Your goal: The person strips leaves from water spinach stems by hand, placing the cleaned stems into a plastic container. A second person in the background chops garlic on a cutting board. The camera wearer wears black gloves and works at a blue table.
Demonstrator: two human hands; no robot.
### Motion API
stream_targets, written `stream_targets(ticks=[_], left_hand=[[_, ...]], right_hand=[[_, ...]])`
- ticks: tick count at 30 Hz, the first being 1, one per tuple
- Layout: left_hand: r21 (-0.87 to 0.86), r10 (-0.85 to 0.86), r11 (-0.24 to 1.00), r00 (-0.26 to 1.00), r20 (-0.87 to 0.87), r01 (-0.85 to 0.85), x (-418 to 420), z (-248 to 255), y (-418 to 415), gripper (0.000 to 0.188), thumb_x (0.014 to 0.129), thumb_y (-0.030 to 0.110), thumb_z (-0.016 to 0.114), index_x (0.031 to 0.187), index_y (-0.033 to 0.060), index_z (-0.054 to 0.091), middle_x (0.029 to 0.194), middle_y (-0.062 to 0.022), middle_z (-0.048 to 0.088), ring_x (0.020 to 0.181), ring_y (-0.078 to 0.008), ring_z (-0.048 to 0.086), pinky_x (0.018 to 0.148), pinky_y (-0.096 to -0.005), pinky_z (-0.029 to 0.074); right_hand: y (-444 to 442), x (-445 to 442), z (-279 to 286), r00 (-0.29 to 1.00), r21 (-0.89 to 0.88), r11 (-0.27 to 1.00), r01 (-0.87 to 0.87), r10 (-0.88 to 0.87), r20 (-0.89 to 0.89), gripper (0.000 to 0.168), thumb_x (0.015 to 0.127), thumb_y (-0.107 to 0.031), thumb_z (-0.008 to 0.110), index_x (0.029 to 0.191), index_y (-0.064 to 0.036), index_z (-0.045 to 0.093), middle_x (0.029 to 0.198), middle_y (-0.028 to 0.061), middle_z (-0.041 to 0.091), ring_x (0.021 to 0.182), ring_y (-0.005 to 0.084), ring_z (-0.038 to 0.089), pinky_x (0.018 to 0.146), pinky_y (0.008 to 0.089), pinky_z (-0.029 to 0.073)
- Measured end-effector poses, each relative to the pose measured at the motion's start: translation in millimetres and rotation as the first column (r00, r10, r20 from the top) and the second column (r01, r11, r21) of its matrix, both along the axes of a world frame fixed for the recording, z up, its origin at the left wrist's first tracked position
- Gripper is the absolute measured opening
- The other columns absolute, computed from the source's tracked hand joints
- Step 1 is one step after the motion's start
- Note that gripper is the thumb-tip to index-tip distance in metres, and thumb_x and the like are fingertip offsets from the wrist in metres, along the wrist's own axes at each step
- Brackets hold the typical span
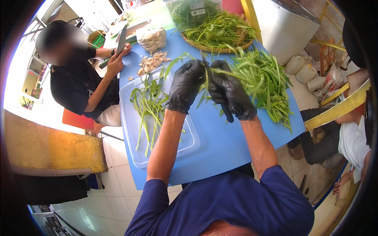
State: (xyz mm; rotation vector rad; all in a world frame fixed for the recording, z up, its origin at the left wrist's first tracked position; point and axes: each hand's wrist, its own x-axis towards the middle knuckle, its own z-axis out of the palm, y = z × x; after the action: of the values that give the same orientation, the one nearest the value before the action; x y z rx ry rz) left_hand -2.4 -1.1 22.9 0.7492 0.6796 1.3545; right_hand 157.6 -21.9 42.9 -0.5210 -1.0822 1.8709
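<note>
Both my hands wear black gloves and are raised over the blue table [218, 159]. My left hand [189, 82] grips a water spinach stem [221, 71], whose leafy end trails off to its left. In my right hand [231, 88] is a small knife [205, 63], blade pointing away from me and its dark handle end showing below the palm. The stem passes across the blade and over the right hand; the fingers hide where they meet. Beneath my left forearm, trimmed water spinach stems [149, 109] lie on a clear plastic lid [133, 147].
A heap of water spinach [262, 85] covers the table's right side. Behind it sit a woven basket of greens [220, 34] and a clear bin of greens [192, 13]. Garlic peelings [152, 62] lie near a bag of garlic [152, 38]. At left, a co-worker holds a large knife [122, 39].
</note>
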Motion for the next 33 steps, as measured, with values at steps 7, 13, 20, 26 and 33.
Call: stream_targets(ticks=[7, 13, 20, 26, 33], left_hand=[[0.137, 0.193, 0.978, 0.931, -0.310, -0.157, 11.5, 15.6, -13.4, 0.020, 0.093, 0.021, 0.061, 0.097, 0.0023, 0.067, 0.087, -0.0006, 0.063, 0.079, -0.0085, 0.054, 0.073, -0.0238, 0.044], [0.254, 0.473, 0.868, 0.867, -0.159, -0.427, -107.0, 14.5, -27.2, 0.025, 0.098, 0.012, 0.050, 0.116, -0.0020, 0.060, 0.106, -0.0050, 0.060, 0.089, -0.0109, 0.057, 0.077, -0.0248, 0.047], [0.022, 0.023, 0.982, 0.005, -1.000, -0.189, -173.1, 7.2, -82.7, 0.037, 0.085, 0.026, 0.069, 0.106, -0.0048, 0.064, 0.092, -0.0127, 0.068, 0.078, -0.0177, 0.062, 0.070, -0.0319, 0.048], [0.313, 0.290, 0.927, -0.136, -0.947, -0.208, -148.5, -18.8, -96.9, 0.048, 0.080, 0.025, 0.072, 0.118, -0.0016, 0.062, 0.110, -0.0162, 0.067, 0.093, -0.0201, 0.063, 0.083, -0.0346, 0.049], [0.212, 0.222, 0.971, 0.090, -0.971, -0.113, -100.8, 3.8, -80.0, 0.040, 0.080, 0.019, 0.071, 0.116, 0.0021, 0.064, 0.109, -0.0092, 0.068, 0.087, -0.0161, 0.061, 0.078, -0.0308, 0.049]], right_hand=[[-0.2, -5.0, 8.7, 0.999, -0.062, 0.997, -0.039, 0.039, -0.010, 0.030, 0.098, -0.022, 0.051, 0.125, -0.014, 0.040, 0.069, -0.0035, 0.045, 0.050, 0.0038, 0.035, 0.042, 0.0190, 0.028], [-40.8, -7.5, -6.7, 0.905, 0.123, 0.936, -0.329, 0.276, 0.324, 0.040, 0.100, -0.018, 0.045, 0.138, -0.009, 0.036, 0.073, 0.0003, 0.048, 0.057, 0.0071, 0.043, 0.052, 0.0225, 0.039], [-53.3, 106.4, -44.2, 0.213, 0.771, 0.637, 0.022, -0.756, 0.619, 0.031, 0.087, -0.023, 0.064, 0.110, -0.004, 0.057, 0.090, 0.0159, 0.065, 0.076, 0.0349, 0.065, 0.065, 0.0428, 0.051], [-72.3, 174.1, -65.7, -0.344, 0.702, 0.644, -0.303, -0.761, 0.550, 0.015, 0.082, -0.016, 0.065, 0.090, -0.004, 0.060, 0.076, 0.0163, 0.059, 0.066, 0.0318, 0.062, 0.057, 0.0431, 0.049], [-45.5, 161.5, 18.3, -0.188, 0.772, 0.563, -0.296, -0.827, 0.531, 0.017, 0.082, -0.017, 0.069, 0.097, -0.009, 0.068, 0.080, 0.0118, 0.065, 0.071, 0.0294, 0.064, 0.064, 0.0383, 0.051]])
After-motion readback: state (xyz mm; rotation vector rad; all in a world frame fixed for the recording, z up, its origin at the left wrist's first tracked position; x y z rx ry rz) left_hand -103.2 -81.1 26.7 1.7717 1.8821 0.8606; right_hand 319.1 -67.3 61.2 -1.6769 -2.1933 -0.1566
